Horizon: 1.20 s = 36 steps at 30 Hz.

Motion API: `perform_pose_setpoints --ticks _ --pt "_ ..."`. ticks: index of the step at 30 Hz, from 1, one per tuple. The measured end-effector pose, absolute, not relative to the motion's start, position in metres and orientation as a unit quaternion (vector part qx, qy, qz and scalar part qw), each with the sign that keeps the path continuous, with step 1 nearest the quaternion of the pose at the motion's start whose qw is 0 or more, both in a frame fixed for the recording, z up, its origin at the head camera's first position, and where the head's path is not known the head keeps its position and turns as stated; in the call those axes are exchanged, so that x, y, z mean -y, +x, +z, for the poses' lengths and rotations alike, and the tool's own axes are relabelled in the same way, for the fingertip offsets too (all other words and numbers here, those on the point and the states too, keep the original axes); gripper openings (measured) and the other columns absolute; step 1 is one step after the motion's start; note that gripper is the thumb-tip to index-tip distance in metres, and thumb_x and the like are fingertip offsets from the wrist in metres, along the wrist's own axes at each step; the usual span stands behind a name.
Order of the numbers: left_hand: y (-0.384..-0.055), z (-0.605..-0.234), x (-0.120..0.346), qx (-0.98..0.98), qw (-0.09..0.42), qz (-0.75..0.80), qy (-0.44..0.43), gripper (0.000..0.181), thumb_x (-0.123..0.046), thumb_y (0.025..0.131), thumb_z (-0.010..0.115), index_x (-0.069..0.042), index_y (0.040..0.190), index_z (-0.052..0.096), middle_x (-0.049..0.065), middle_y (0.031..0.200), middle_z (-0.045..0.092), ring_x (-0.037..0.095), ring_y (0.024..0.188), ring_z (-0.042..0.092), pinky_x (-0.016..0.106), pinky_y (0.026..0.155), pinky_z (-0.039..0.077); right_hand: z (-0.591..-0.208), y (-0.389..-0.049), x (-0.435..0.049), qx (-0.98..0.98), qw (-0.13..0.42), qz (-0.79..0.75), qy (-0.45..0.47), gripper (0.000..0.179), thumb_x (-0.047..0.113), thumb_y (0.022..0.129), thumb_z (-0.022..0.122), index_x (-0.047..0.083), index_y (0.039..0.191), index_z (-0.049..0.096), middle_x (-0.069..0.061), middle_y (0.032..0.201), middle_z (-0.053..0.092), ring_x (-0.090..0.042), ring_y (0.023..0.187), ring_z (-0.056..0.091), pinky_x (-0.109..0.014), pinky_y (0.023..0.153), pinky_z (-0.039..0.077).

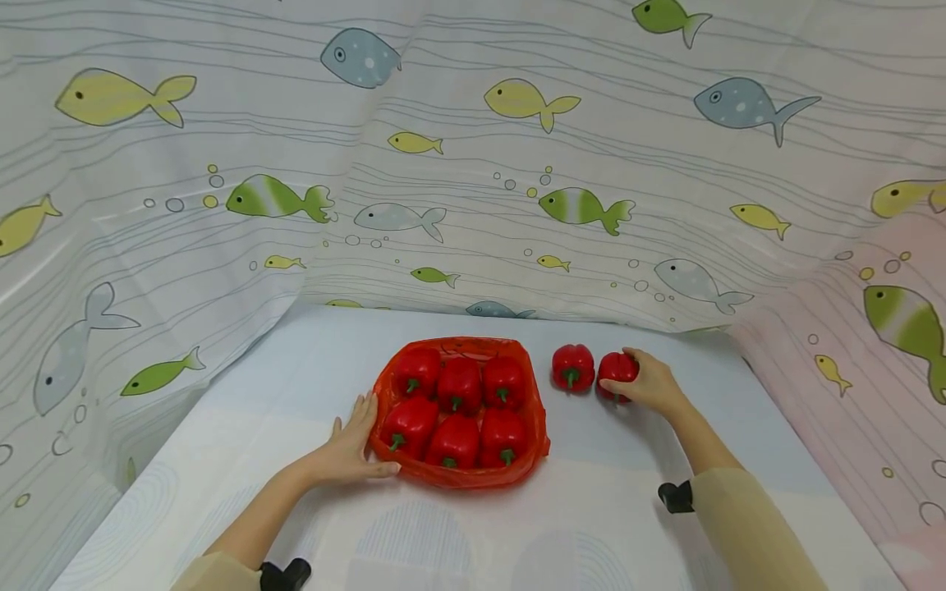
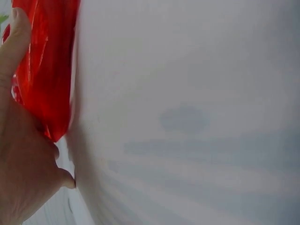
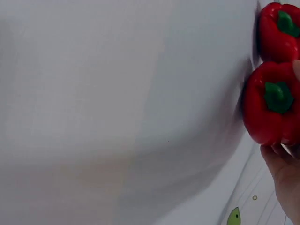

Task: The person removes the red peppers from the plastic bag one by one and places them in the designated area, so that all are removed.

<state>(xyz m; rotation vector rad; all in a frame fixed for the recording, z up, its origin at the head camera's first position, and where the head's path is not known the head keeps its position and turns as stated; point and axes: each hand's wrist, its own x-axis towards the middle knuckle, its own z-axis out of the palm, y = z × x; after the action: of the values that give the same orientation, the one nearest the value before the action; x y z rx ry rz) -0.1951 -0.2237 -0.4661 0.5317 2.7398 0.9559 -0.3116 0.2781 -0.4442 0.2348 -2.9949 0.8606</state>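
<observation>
My right hand (image 1: 652,384) grips a red bell pepper (image 1: 617,371) with a green stem, thumb on one side and fingers round the other. Just left of it sits a second red bell pepper (image 1: 572,365), stem facing me. My left hand (image 1: 347,450) rests against the left side of a red plastic bag (image 1: 473,478), its fingers spread and the thumb along the near rim. Inside the open-topped bag lie several red bell peppers (image 1: 452,439) in two rows. In the right wrist view, the gripped pepper overlaps the edge of the other one.
A white cloth with pale round patterns (image 1: 414,533) covers the table. Fish-printed curtains (image 1: 473,180) hang at the back and on both sides, close behind the peppers. Black straps (image 1: 676,497) sit on the wrists.
</observation>
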Motion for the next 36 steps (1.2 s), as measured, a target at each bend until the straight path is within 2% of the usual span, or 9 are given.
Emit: perform_pose_setpoints --ticks 7,18,27,36 --pt "-0.196 -0.465 0.224 -0.925 0.099 0.319 0.181 0.121 -0.047 0.076 0.076 0.017 0.146 -0.001 0.035 0.153 -0.004 0.05 0.14 -0.011 0.076 0.098 -0.007 -0.45 -0.314 -0.275 0.955 -0.011 0.281 0.091 0.086 0.037 0.087 0.068 -0.006 0.148 0.024 -0.034 0.139 0.037 -0.051 0.124 0.039 -0.063 0.094 0.041" --pt "-0.197 -0.463 0.224 -0.925 0.096 0.32 0.181 0.12 -0.046 0.076 0.076 0.017 0.145 0.0 0.035 0.153 -0.002 0.051 0.14 -0.009 0.076 0.099 -0.007 -0.452 -0.311 -0.277 0.949 -0.029 0.305 0.071 0.109 0.045 0.081 0.074 -0.011 0.148 0.009 -0.035 0.146 0.026 -0.051 0.13 0.03 -0.065 0.098 0.036" --pt "-0.197 -0.465 0.225 -0.922 0.101 0.325 0.186 0.122 -0.046 0.076 0.077 0.016 0.145 -0.002 0.035 0.153 -0.006 0.049 0.14 -0.011 0.076 0.098 -0.008 -0.445 -0.299 -0.277 0.952 0.027 0.298 0.059 0.118 0.051 0.075 0.078 -0.009 0.149 0.009 -0.036 0.147 0.025 -0.051 0.132 0.029 -0.066 0.098 0.034" --pt "-0.196 -0.465 0.224 -0.923 0.099 0.323 0.185 0.121 -0.045 0.077 0.076 0.016 0.146 -0.002 0.035 0.153 -0.005 0.049 0.14 -0.011 0.076 0.098 -0.009 -0.429 -0.289 -0.271 0.937 0.089 0.329 0.072 0.109 0.049 0.074 0.08 0.002 0.151 0.018 -0.027 0.148 0.032 -0.045 0.132 0.034 -0.066 0.096 0.037"
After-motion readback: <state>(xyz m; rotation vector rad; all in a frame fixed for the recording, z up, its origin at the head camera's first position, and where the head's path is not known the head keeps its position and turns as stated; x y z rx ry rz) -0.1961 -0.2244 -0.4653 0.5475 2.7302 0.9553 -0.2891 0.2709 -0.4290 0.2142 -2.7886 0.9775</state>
